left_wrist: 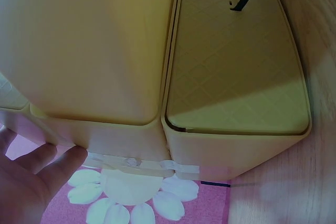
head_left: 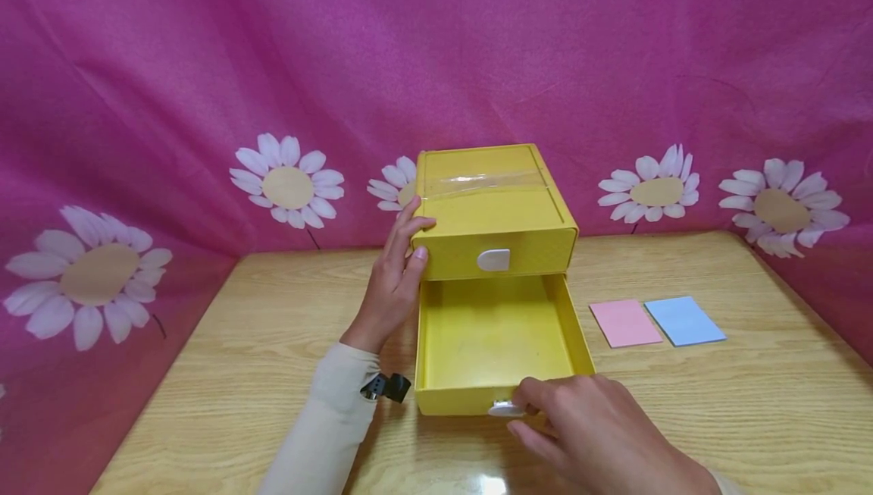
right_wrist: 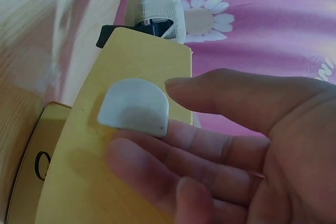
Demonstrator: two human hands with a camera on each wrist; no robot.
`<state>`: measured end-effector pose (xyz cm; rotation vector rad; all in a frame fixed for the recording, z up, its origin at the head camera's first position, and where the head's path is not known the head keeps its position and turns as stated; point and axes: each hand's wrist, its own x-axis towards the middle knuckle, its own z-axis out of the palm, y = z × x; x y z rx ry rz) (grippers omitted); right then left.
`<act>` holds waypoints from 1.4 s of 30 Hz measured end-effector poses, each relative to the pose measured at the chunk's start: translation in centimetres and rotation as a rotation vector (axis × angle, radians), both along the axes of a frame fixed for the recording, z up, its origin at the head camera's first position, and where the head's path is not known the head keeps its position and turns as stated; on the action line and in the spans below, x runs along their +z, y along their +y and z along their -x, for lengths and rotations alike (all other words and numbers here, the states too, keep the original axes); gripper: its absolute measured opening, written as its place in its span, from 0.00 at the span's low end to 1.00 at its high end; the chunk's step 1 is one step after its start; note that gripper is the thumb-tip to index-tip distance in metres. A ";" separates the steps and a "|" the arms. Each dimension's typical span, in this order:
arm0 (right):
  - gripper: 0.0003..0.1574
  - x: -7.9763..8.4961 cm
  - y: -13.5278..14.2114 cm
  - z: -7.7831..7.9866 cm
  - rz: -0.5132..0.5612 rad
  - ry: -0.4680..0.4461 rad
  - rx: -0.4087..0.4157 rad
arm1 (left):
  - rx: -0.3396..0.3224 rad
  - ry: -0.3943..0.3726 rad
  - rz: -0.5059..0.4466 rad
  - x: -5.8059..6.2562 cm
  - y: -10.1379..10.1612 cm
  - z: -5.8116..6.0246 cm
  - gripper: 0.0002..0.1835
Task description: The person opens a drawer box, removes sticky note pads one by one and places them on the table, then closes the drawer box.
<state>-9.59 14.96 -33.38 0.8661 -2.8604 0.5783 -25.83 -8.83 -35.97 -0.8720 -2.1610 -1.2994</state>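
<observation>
Yellow drawer unit [head_left: 487,211] near back edge of worktop [head_left: 300,313], roughly mid-way between its left and right edges. Lower drawer [head_left: 450,402] slid well out toward the front edge; upper drawer [head_left: 450,260] sits closed above it, white tab [head_left: 494,259] on its front.

Right hand [head_left: 593,419] is at the lower tab [right_wrist: 134,106]: fingers curled in under it, thumb by its side edge, narrow grip on the tab; how firm, can't tell. Left hand [head_left: 390,283] steadies the unit, it seems, fingers and thumb spread along the upper part's left side and front-left corner, not wrapped round anything.

Progress, my read: lower drawer opening done or nearly so; upper one not opened. Whether it's being pulled further or pushed back, can't tell from a still. Pink pad [head_left: 625,323] and blue pad [head_left: 685,321] lie side by side between unit and the worktop's right edge, both outside the drawer; if they belong inside, that's left to do.

Labels: no brand or writing readable on unit, tabs or pads; clear tape [head_left: 477,183] across the top carries no legible print
</observation>
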 end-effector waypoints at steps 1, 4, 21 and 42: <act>0.05 -0.1 0.0 0.0 0.006 0.035 0.002 | 0.001 -0.001 0.001 0.0 0.0 0.0 0.21; 0.05 -0.1 0.0 0.0 0.010 0.067 -0.005 | 0.006 -0.003 0.005 0.0 0.0 0.0 0.21; 0.08 0.0 -0.4 0.4 0.016 0.142 -0.074 | -0.005 0.001 -0.012 0.1 0.0 0.2 0.21; 0.14 -1.0 -0.7 1.5 0.121 0.318 -0.098 | -0.012 -0.005 -0.021 0.0 0.1 0.1 0.21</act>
